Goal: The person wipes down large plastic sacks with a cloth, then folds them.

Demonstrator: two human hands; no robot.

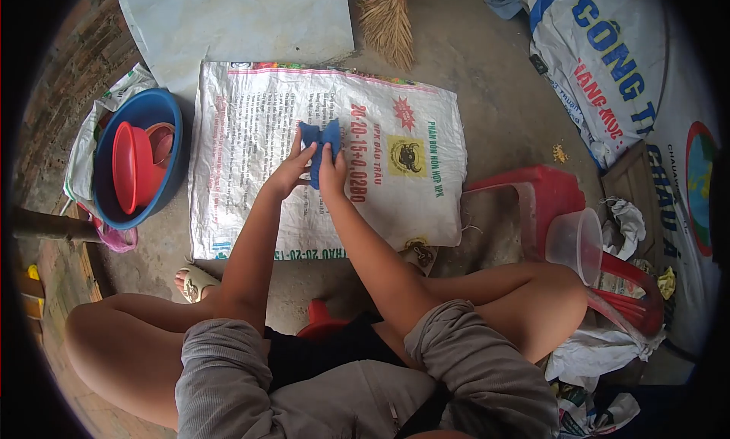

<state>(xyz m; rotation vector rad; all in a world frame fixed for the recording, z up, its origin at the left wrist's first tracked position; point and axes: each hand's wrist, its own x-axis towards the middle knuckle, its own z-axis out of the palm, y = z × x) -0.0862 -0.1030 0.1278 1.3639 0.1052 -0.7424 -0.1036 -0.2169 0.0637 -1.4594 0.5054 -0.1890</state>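
Observation:
Both of my hands hold a small blue cloth (315, 159) above a white woven fertilizer sack (251, 157) spread on the ground. My left hand (293, 171) grips the cloth's left side, its fingers closed on it. On the other side, my right hand (332, 173) pinches the cloth, with the thumb laid along it. The cloth looks folded or bunched, and its ends stick out beyond my fingertips. Printed text and a yellow square with a buffalo head show on the sack to the right of my hands.
At the left stands a blue basin (166, 108) holding red plastic bowls (133, 169). A straw broom (386, 24) lies at the top beside a pale board (243, 20). To the right are a red plastic stool (555, 192), a clear plastic tub (576, 245) and large printed sacks (601, 58).

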